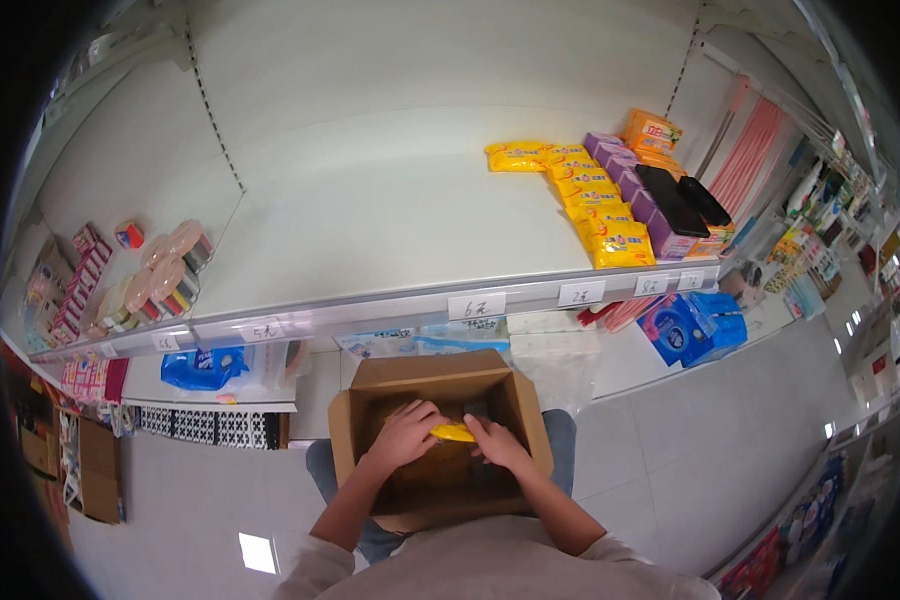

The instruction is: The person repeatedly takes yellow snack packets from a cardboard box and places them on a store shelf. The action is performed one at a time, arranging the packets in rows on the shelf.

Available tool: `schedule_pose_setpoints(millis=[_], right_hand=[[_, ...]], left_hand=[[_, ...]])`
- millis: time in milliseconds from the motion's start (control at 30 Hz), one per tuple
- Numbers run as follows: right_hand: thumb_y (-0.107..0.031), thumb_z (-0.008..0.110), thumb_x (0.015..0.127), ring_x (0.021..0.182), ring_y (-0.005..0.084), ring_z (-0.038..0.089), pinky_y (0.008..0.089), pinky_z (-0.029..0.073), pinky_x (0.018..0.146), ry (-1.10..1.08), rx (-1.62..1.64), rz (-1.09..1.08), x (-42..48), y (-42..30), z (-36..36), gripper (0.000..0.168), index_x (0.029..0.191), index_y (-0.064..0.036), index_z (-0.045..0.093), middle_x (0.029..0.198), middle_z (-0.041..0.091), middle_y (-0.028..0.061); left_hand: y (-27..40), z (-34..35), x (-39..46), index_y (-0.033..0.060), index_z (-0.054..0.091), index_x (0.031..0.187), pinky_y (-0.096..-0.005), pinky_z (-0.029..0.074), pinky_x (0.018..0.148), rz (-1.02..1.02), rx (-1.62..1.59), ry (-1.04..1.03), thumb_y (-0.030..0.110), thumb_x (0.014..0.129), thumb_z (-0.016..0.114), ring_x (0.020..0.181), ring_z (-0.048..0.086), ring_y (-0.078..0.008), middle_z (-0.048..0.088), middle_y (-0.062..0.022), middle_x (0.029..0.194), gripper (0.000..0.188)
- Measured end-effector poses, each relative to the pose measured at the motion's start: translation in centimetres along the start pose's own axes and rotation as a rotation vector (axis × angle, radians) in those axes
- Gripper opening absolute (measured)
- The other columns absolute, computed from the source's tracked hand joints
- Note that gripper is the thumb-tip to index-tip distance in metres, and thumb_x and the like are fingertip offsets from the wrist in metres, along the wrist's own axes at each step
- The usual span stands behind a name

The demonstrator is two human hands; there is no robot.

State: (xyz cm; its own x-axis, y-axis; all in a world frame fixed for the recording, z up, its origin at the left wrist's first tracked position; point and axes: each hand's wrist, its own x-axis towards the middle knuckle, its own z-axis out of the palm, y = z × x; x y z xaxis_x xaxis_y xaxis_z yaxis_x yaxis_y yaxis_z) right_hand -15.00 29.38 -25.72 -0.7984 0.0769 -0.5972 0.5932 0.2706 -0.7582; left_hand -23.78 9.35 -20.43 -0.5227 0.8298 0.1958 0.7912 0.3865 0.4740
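Note:
An open cardboard box [429,367] rests on my lap, its flaps spread outward. Inside its mouth, my left hand [411,436] and my right hand [498,444] grip a yellow plastic packet [452,433] from either side. My right thumb lies along its right end, while the left fingers cover its other end. The box's bottom is dark; what lies there is hard to make out. Ahead of me, similar yellow packets [622,244] lie in a front-to-back row on a white shelf [390,217], with one more packet [517,157] left of the row's back end.
Purple boxes [621,171] and orange packs [651,133] line the shelf's right side, with a black phone [671,199] on top. A price rail [367,311] edges the shelf. Below are blue tissue packs [690,330]. Lidded jars [169,274] stand left; a carton [99,469] is on the floor.

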Motion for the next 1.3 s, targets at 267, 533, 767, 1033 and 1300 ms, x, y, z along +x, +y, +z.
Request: schedule_pose_setpoints(millis=[267, 533, 767, 1033, 1300], right_hand=[[-0.017, 0.067, 0.091, 0.095, 0.0187, 0.066, 0.0310, 0.058, 0.076, -0.026, 0.580, -0.266, -1.0, -1.8, -0.9, 0.060, 0.141, -0.006, 0.035, 0.121, 0.057, 0.0107], [-0.010, 0.065, 0.093, 0.096, 0.0101, 0.061, 0.0250, 0.051, 0.082, -0.076, 0.436, -0.501, -3.7, -1.8, -1.7, 0.031, 0.121, -0.002, 0.058, 0.109, 0.066, 0.0024], [-0.012, 0.068, 0.090, 0.089, 0.0132, 0.063, 0.0267, 0.050, 0.078, 0.029, 0.092, -0.591, -4.0, -4.5, -2.8, 0.025, 0.111, 0.000, 0.063, 0.101, 0.067, 0.0068], [-0.018, 0.073, 0.085, 0.080, 0.0150, 0.065, 0.0290, 0.051, 0.074, 0.498, -0.366, -0.827, -11.5, -18.0, -14.4, 0.025, 0.103, -0.002, 0.068, 0.094, 0.070, 0.0063], [-0.021, 0.069, 0.090, 0.076, 0.0122, 0.067, 0.0242, 0.053, 0.062, 0.750, -0.265, -0.815, 2.2, -29.0, -30.2, 0.033, 0.107, 0.006, 0.063, 0.091, 0.070, 0.0097]], left_hand=[[0.3, 0.3, -0.8, 0.0138, 0.052, 0.132, -0.0403, 0.046, 0.095, -0.052, -0.043, 0.272, 0.014, 0.067, 0.081, 0.113, 0.054, -0.0301, 0.054, -0.0078, 0.126, 0.071], [-0.5, 0.8, -1.2, 0.0038, 0.059, 0.121, -0.0407, 0.051, 0.065, -0.236, -0.574, 0.204, 0.025, 0.088, 0.068, 0.074, 0.066, -0.0355, 0.067, -0.0212, 0.086, 0.040], [-0.5, 0.5, -1.5, 0.0055, 0.065, 0.104, -0.0376, 0.049, 0.056, -0.122, -0.371, 0.409, 0.021, 0.091, 0.063, 0.063, 0.065, -0.0302, 0.066, -0.0132, 0.073, 0.021], [-0.6, -0.3, -1.5, 0.0073, 0.066, 0.098, -0.0351, 0.051, 0.060, -0.163, -0.404, 0.380, 0.015, 0.092, 0.059, 0.066, 0.066, -0.0278, 0.066, -0.0095, 0.072, 0.012], [-1.3, 0.4, -1.2, 0.0097, 0.066, 0.094, -0.0437, 0.051, 0.064, -0.171, -0.247, 0.286, 0.026, 0.094, 0.057, 0.072, 0.065, -0.0339, 0.069, -0.0114, 0.079, 0.019]])
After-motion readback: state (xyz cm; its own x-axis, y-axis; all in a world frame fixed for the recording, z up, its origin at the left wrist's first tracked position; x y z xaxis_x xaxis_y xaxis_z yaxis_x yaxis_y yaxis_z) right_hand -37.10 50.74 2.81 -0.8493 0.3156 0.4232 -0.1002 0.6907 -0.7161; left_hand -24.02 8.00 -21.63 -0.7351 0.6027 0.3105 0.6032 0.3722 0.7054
